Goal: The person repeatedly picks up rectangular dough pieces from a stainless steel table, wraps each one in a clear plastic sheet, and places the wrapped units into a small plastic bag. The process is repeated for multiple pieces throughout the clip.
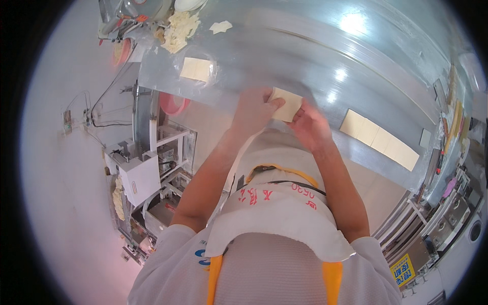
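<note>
A pale yellow square of rolled dough [288, 105] is held up between my two hands, above the near edge of a metal worktable [244, 49]. My left hand [263, 103] grips its left side, the thumb lying across its face. At its lower right side, the fingers of my right hand [309, 124] hold the edge. To the right, a row of several dough squares [379, 139] lies on the table close to the near edge. Further left on the tabletop lie more flat dough squares [196, 69], side by side.
Dough scraps [179, 32] are heaped at the back left, with a small loose piece [220, 27] beside them. A pink basin [174, 103] stands below the table's left edge, near a white machine [140, 179]. Rolling pins and tools [453, 122] line the right end.
</note>
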